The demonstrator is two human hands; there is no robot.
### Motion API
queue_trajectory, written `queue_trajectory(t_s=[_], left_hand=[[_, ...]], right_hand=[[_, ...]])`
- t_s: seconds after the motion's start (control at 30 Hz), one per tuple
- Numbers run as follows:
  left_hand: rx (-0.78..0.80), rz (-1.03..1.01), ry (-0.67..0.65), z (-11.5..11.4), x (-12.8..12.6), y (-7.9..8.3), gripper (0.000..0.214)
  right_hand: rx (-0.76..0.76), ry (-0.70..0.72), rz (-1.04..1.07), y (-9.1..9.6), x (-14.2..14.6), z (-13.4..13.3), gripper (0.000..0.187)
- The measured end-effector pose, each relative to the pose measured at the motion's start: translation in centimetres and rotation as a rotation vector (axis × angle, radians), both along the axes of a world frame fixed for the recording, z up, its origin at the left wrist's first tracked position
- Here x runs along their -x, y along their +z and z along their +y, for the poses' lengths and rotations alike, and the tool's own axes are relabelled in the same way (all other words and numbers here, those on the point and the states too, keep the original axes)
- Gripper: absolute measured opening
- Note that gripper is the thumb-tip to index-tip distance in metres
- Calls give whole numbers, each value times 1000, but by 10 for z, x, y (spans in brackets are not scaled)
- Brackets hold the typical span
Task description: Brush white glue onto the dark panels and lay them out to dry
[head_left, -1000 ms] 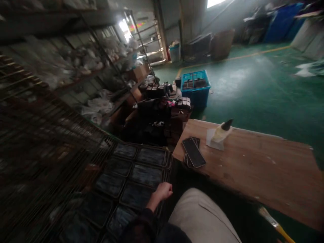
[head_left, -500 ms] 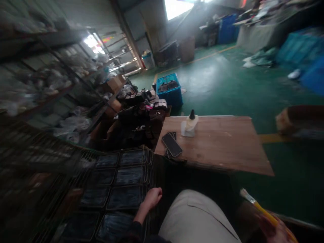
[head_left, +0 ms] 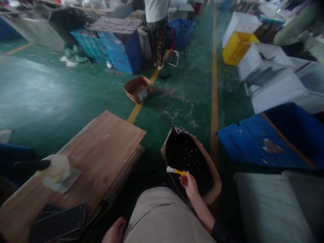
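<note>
My right hand (head_left: 187,184) is closed around the yellow handle of a paintbrush (head_left: 182,173), whose pale bristles point left. It is above the open cardboard box (head_left: 216,189), which has a dark inside with white specks. My left hand (head_left: 115,232) is low beside my leg, partly cut off by the frame edge, its fingers curled and nothing visible in them. To its left is a wooden tabletop (head_left: 101,148). On it are a cream bottle (head_left: 57,167) with a dark tip, a whitish sheet (head_left: 66,182) by it, and a small stack of dark rectangular panels (head_left: 60,222).
A small cardboard box (head_left: 136,89) sits on the green floor ahead. To the right are a blue bin (head_left: 243,138), a pale grey box (head_left: 268,202) and a yellow crate (head_left: 236,49). A person (head_left: 157,30) stands at the back near blue carts (head_left: 181,32).
The view has swung right, so the tabletop now shows on the left and the shelves are gone. My right hand with the paintbrush has come over the dark-filled cardboard box.
</note>
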State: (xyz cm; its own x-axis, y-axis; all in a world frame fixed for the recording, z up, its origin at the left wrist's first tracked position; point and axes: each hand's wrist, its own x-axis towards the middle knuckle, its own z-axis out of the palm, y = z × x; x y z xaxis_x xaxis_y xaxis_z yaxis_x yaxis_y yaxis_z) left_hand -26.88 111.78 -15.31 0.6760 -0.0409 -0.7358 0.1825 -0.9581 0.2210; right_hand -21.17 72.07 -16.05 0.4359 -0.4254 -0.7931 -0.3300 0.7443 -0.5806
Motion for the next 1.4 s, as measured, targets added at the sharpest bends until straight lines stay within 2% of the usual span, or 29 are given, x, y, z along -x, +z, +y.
queue_trajectory(t_s=[0.1, 0.2, 0.27, 0.37, 0.47, 0.57, 0.67, 0.9, 1.0, 1.1, 1.2, 1.3, 1.4], left_hand=[[78, -43, -98, -29, -64, -20, 26], [112, -1, -244, -76, -128, -42, 21], [143, 22, -358, -112, -161, -59, 21], [211, 41, -491, -166, -190, -87, 24], [273, 62, -583, -217, -202, -117, 26], [300, 95, -660, -263, -204, -153, 26], [282, 116, -705, -305, -201, -200, 25], [185, 91, -608, -389, -191, -328, 42], [159, 33, -569, -412, -188, -368, 47], [117, -79, -566, -422, -183, -387, 41], [137, -210, -594, -426, -166, -390, 26], [278, -140, -677, -429, -129, -387, 18], [342, -11, -792, -435, -82, -387, 28]], right_hand=[[-29, -136, 51, -2, 27, -12, 42], [-46, -284, 82, -6, 57, -22, 42], [-38, -375, 87, -11, 80, -27, 41], [-34, -520, 126, -26, 117, -27, 34], [-74, -644, 185, -47, 147, -19, 31], [-124, -681, 220, -74, 165, -9, 35], [-163, -701, 248, -104, 175, -3, 37], [-287, -791, 292, -160, 199, -5, 47], [-307, -795, 326, -181, 213, -2, 50], [-280, -792, 366, -199, 225, 7, 50], [-268, -780, 407, -208, 232, 16, 50], [-275, -821, 420, -209, 233, 15, 51], [-306, -922, 352, -206, 235, 5, 49]])
